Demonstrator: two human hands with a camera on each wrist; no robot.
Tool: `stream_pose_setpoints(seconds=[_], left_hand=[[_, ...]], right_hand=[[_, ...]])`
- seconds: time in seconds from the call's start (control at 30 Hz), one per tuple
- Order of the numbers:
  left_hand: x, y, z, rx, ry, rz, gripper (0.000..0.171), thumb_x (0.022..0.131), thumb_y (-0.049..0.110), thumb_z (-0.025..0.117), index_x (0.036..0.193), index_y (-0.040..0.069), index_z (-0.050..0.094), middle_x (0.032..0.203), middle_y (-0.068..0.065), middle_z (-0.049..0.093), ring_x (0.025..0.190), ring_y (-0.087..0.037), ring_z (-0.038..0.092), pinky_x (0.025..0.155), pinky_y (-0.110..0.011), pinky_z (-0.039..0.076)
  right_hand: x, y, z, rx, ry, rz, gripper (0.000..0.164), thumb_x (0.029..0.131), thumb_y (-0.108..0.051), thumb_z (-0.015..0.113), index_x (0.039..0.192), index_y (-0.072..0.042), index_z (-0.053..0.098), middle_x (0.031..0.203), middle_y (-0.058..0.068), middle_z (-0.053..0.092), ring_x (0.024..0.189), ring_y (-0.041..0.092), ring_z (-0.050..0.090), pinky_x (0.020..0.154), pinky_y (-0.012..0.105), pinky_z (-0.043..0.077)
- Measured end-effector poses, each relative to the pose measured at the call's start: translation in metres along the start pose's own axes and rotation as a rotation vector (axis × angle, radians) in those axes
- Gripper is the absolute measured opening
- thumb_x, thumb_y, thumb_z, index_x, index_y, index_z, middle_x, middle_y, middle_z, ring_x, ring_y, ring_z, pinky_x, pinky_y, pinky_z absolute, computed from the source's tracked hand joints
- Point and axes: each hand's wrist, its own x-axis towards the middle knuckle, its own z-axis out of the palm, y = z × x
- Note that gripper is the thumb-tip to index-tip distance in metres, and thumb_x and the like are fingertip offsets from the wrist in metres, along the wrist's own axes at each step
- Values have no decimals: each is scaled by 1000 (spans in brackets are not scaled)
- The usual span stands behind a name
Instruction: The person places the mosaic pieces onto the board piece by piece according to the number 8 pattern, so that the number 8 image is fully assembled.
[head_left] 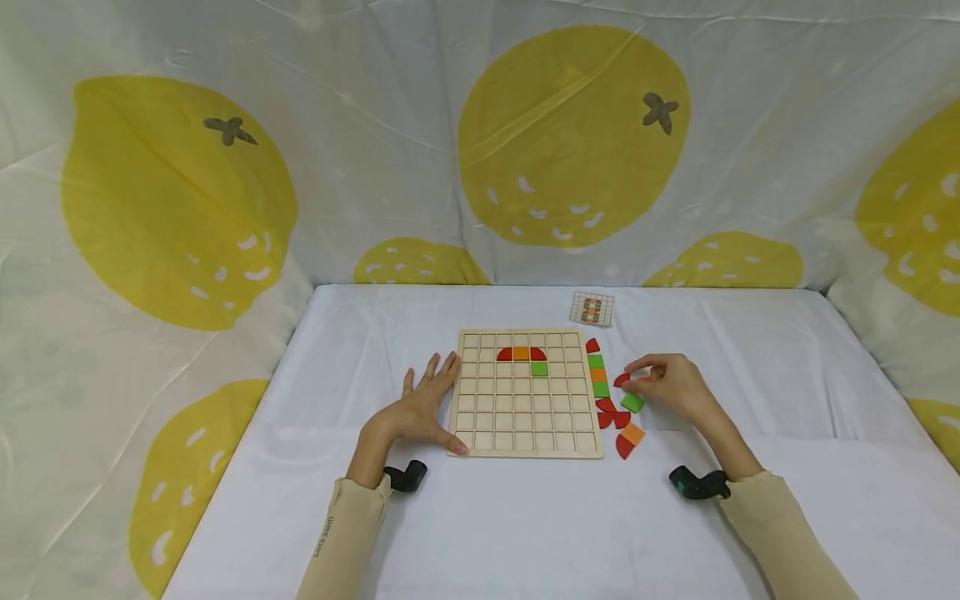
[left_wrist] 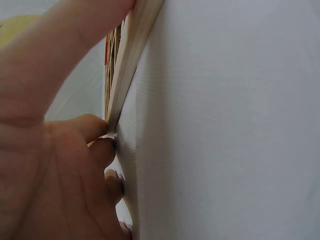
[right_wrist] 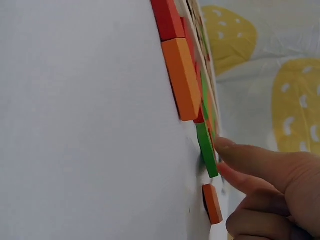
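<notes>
A square wooden grid board lies flat in the head view. Three pieces sit in a row near its top: a red quarter-circle, an orange square and another red quarter-circle. Below the right one is a green square. With fingers spread, my left hand rests against the board's left edge, thumb at the near corner. To the right of the board, my right hand pinches a red quarter-circle piece between thumb and index finger. A green square lies just below those fingertips.
Along the board's right edge lie loose pieces, including a green square and several red quarter-circles. Nearer me, an orange square touches a red quarter-circle. A small pattern card lies behind the board. Lemon-print cloth walls surround the table.
</notes>
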Motion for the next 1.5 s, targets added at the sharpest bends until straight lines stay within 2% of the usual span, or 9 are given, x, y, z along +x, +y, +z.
stream_pose_setpoints(seconds=[0.13,0.23,0.53,0.77,0.87,1.07,1.2,1.37,1.5], left_hand=[[0,0,0,-1,1,-2,148,61,45,99,167,7,4,176,-9,-3,162,-37,-14,124,-71,-12],[0,0,0,-1,3,-2,148,61,45,99,167,7,4,176,-9,-3,162,-36,-14,124,-70,-12],[0,0,1,-1,4,-1,148,61,45,99,167,7,3,176,-9,-3,162,-36,-14,124,-70,-12],[0,0,1,3,2,2,148,61,46,99,167,7,3,176,-9,-3,162,-37,-14,124,-70,-12],[1,0,1,5,2,2,148,62,46,99,167,7,2,176,-9,-4,162,-37,-14,124,-70,-12],[1,-1,1,7,3,2,148,62,46,99,167,7,2,176,-9,-4,162,-38,-14,124,-71,-12],[0,-1,1,2,1,5,148,62,46,99,167,7,2,176,-10,-4,162,-38,-14,124,-71,-12],[0,-1,1,-1,2,8,147,62,47,98,167,7,2,176,-9,-4,162,-37,-15,124,-71,-12],[1,-2,2,0,0,13,147,63,47,98,167,7,2,176,-9,-4,162,-37,-15,124,-70,-13]], right_hand=[[-1,1,-1,9,-31,-13,34,91,-20,80,119,-3,75,65,1,43,67,18,45,55,24,33],[0,2,0,-8,-15,-9,33,91,-20,80,117,-1,75,66,2,44,69,20,45,55,24,33],[0,-1,1,-62,50,109,39,85,-35,85,102,-2,71,69,3,53,74,21,49,57,27,36],[1,3,-1,-52,-14,62,30,88,-28,83,105,-4,74,66,1,51,72,20,49,60,27,36],[1,3,0,-62,-17,50,24,89,-27,82,98,-5,75,66,1,53,76,21,50,63,27,38],[0,-1,0,-65,-60,37,23,90,-29,80,90,-6,76,65,1,59,79,21,53,66,28,40],[1,-2,-2,-63,-74,-4,23,89,-26,80,99,-5,76,64,0,49,71,19,48,61,27,34],[8,2,-3,-50,-123,-108,37,89,-17,80,124,-7,72,63,-2,41,60,13,38,56,26,29],[15,4,-4,-51,-184,-167,39,90,-11,77,128,-7,72,63,-2,40,60,13,36,55,24,28]])
